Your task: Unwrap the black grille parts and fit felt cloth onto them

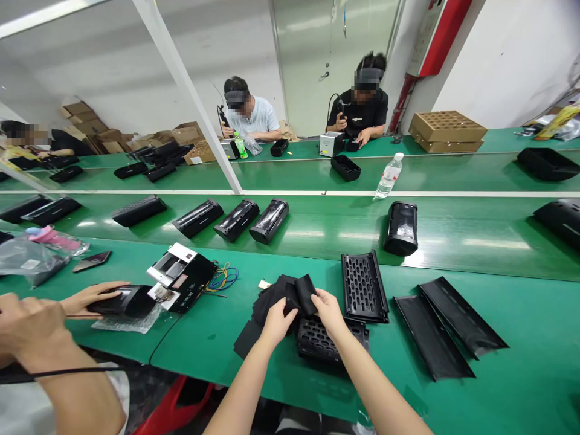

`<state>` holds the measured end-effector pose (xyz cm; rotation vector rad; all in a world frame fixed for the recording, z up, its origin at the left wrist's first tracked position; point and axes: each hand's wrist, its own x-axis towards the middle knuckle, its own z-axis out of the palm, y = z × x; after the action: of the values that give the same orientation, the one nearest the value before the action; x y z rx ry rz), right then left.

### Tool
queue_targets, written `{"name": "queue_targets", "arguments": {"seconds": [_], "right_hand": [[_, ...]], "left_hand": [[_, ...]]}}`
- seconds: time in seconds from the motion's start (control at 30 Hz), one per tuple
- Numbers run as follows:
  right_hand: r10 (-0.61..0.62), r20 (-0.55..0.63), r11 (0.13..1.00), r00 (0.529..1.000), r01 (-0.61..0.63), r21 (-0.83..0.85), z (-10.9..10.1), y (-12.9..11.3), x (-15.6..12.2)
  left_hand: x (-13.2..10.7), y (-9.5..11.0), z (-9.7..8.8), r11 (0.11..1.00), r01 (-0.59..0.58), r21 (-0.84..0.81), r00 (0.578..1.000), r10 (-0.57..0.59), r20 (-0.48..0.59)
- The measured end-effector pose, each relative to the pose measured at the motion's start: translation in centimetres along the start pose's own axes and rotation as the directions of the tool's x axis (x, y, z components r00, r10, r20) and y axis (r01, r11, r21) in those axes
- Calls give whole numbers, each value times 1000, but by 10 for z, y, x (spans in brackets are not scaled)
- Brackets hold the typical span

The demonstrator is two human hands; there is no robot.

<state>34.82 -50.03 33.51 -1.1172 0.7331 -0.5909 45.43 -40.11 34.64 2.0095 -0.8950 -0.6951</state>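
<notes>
My left hand (278,321) and my right hand (327,309) are both closed on a thin black sheet (302,292), which bends upward between them. Under and left of it spreads a loose pile of similar black sheets (267,311). Beneath my right forearm lies a stack of black slotted grilles (312,339), partly hidden by that arm. Another slotted grille (364,286) rests just beyond, its holes facing up. To the right, two long black curved panels (435,341) (462,314) lie side by side, one edge overlapping.
At left, a co-worker's hand (97,296) holds a black housing (129,300) against a small white-and-black machine (181,275). Several black housings (270,221) lie along the green conveyor (335,223). A water bottle (389,176) stands by its white rail. Two people sit across.
</notes>
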Motion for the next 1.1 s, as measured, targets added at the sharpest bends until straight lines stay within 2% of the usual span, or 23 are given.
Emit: {"name": "queue_targets", "arguments": {"seconds": [0.07, 0.17, 0.27, 0.37, 0.43, 0.47, 0.5, 0.57, 0.63, 0.7, 0.77, 0.83, 0.97, 1.1], "right_hand": [[26, -67, 999, 997, -24, 29, -8, 0, 1], [37, -155, 998, 987, -29, 54, -22, -3, 4], [-22, -223, 999, 975, 32, 41, -33, -12, 7], [-207, -243, 971, 948, 168, -171, -33, -23, 5], [-323, -163, 888, 932, 239, -393, -26, -29, -2], [-361, -98, 828, 927, 271, -491, -21, -32, -6], [-388, -23, 762, 922, 307, -570, -16, -34, -11], [-414, 132, 631, 901, 389, -672, -4, -35, -22], [-422, 250, 523, 871, 459, -718, 4, -35, -31], [-423, 309, 462, 852, 496, -736, 8, -33, -38], [-418, 305, 452, 856, 487, -748, 7, -32, -43], [-409, 304, 452, 860, 480, -752, 3, -31, -45], [-425, 365, 416, 829, 536, -735, -3, -29, -48], [-409, 346, 456, 844, 517, -724, -5, -29, -47]], "left_hand": [[3, -3, -5, 1000, 22, -1, 1000, -22, -17], [9, -11, -16, 995, 97, 20, 990, -94, -109], [14, -19, -27, 976, 209, 66, 962, -193, -193], [12, -15, -31, 944, 306, 125, 922, -261, -285], [6, -2, -26, 946, 283, 158, 907, -211, -364], [2, 6, -22, 961, 235, 146, 918, -169, -360], [-2, 14, -17, 980, 178, 92, 941, -142, -308], [-9, 30, -4, 981, 120, -152, 985, -136, -103], [-15, 41, 8, 890, 185, -416, 983, -175, 63], [-19, 45, 15, 791, 248, -559, 966, -249, 76], [-22, 44, 15, 734, 284, -616, 948, -312, 65], [-24, 43, 12, 701, 321, -637, 936, -339, 98], [-28, 47, 6, 687, 367, -627, 923, -353, 153], [-30, 52, 7, 677, 385, -627, 919, -346, 190]]}}
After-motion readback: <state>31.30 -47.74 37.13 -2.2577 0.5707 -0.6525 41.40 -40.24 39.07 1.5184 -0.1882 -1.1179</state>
